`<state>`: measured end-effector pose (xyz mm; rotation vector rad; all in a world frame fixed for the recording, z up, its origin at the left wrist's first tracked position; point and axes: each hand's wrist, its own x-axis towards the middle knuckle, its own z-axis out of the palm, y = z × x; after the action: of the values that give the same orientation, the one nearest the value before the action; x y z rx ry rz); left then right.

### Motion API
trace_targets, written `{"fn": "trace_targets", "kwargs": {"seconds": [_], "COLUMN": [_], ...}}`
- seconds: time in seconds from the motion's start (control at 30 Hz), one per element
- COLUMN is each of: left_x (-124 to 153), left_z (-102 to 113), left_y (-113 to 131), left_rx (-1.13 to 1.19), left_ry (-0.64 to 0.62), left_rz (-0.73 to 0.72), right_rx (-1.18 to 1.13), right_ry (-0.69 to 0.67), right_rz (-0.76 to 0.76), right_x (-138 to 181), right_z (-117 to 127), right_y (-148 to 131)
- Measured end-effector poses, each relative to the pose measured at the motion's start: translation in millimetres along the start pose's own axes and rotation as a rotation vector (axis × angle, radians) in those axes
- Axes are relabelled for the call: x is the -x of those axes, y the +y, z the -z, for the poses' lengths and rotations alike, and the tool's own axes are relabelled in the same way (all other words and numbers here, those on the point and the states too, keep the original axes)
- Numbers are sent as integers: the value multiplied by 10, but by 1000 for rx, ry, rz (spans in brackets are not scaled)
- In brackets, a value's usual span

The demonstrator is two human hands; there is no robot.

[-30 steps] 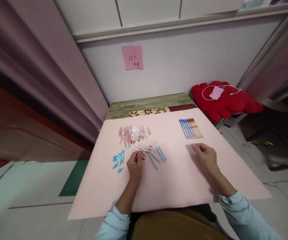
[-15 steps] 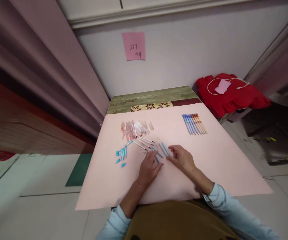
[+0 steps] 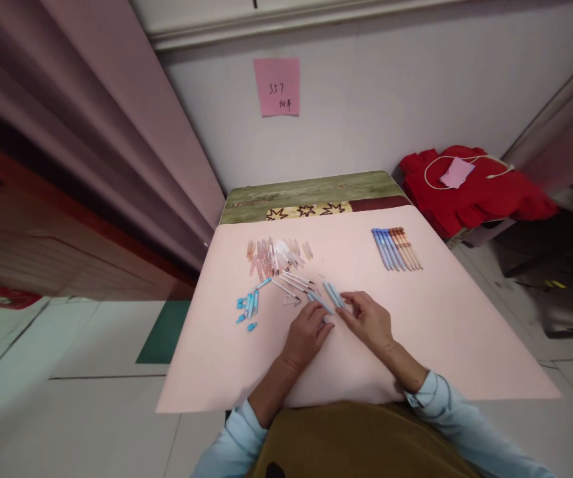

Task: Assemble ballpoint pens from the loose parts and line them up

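My left hand [image 3: 307, 332] is curled over light blue pen barrels [image 3: 322, 305] near the middle of the table, its thumb and fingers closing on one. Its fingers partly cover them. Opposite, my right hand [image 3: 368, 322] has its thumb and forefinger at the near end of a pair of light blue pen barrels [image 3: 333, 294] lying side by side. White pen refills [image 3: 293, 281] with dark tips are fanned out just beyond my left hand. To the left lie bright blue pen parts [image 3: 251, 304] and small blue caps [image 3: 251, 326].
Behind the refills is a pile of clear and pinkish pen parts [image 3: 263, 257]. A row of blue and brown pens [image 3: 396, 249] lies at the far right of the pink-covered table [image 3: 465, 345]. Red cloth [image 3: 485, 199] with a white cable sits beyond the right edge; a wall stands behind.
The view has shifted slightly, so the table appears further right. My left hand has turned a light blue barrel a little toward the pair by my right hand, which stays in place.
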<state>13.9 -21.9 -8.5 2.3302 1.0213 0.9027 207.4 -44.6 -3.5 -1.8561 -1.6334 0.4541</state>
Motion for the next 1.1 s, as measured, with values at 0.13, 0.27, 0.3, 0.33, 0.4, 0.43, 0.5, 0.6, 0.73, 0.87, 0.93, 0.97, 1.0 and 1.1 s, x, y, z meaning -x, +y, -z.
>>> {"fn": "trace_targets", "kwargs": {"seconds": [0.13,0.27,0.3,0.33,0.4,0.43,0.5,0.6,0.73,0.87,0.93,0.97,1.0,1.1], "left_x": [45,90,110,134,194,228,297,398,541,622,588,550,500,322], "left_z": [58,92,100,112,159,199,323,599,975,1140,1140,1129,1115,1077], "left_y": [21,61,71,80,83,75,36,-71,-245,-386,-432,-449,-463,-491], "left_rx": [6,44,60,76,99,100,76,-22,-151,-211,-249,-277,-311,-426], "left_ry": [69,132,139,147,178,201,255,362,534,564,505,468,432,342], "left_rz": [-4,20,33,52,110,146,219,319,434,545,596,612,625,685], "right_rx": [-33,-12,-5,-1,0,-1,-2,2,3,3,-1,-3,-3,1], "right_ry": [27,28,30,35,42,42,41,44,49,49,47,48,48,49], "right_rz": [-18,-6,-3,-2,-1,-1,-1,-7,-8,-7,-12,-15,-16,-16], "right_x": [10,31,37,42,49,50,51,49,50,50,52,53,54,60], "right_z": [11,9,7,4,-1,-3,-9,-18,-20,-11,-10,-11,-12,-17], "right_y": [-6,-5,-2,2,11,16,27,40,45,35,31,30,31,35]}}
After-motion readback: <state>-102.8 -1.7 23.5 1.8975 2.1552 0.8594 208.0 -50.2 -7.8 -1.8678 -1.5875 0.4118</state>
